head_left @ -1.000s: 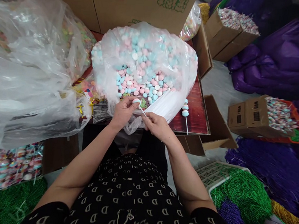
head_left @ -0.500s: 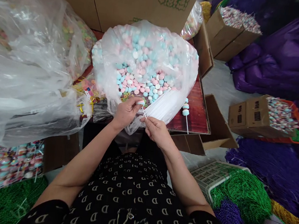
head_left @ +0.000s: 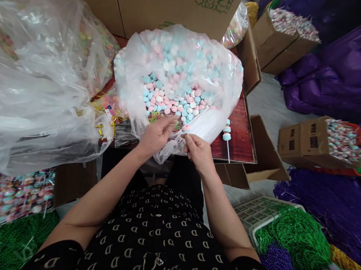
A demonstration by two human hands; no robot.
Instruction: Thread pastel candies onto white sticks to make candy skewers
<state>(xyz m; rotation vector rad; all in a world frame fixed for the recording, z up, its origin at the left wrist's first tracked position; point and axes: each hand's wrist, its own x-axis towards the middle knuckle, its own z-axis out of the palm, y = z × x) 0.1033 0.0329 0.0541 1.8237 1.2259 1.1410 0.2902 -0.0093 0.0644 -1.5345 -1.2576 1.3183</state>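
Observation:
My right hand (head_left: 198, 150) pinches a thin white stick, with a pink-and-blue marshmallow (head_left: 186, 128) on its upper end. Beside it on the left, my left hand (head_left: 157, 136) has its fingers stretched forward, and I see nothing between them. Both hands are at the mouth of a clear plastic bag (head_left: 133, 61) full of loose pink, blue and white marshmallows (head_left: 171, 102). A bundle of white sticks (head_left: 203, 122) lies at the right of the bag's opening. On the red table (head_left: 243, 137) rests a finished-looking skewer of stacked marshmallows (head_left: 226, 133).
Clear plastic bags (head_left: 45, 73) cover the left side. A bunch of silvery twist ties (head_left: 125, 132) sits near the table's front edge. A large cardboard box (head_left: 168, 5) stands behind. To the right are an open carton (head_left: 267, 148) and a crate (head_left: 256, 216) with green cord.
My left hand has let go of the marshmallow and moved slightly away with its fingers extended. My right hand has shifted right and up with the stick and marshmallow.

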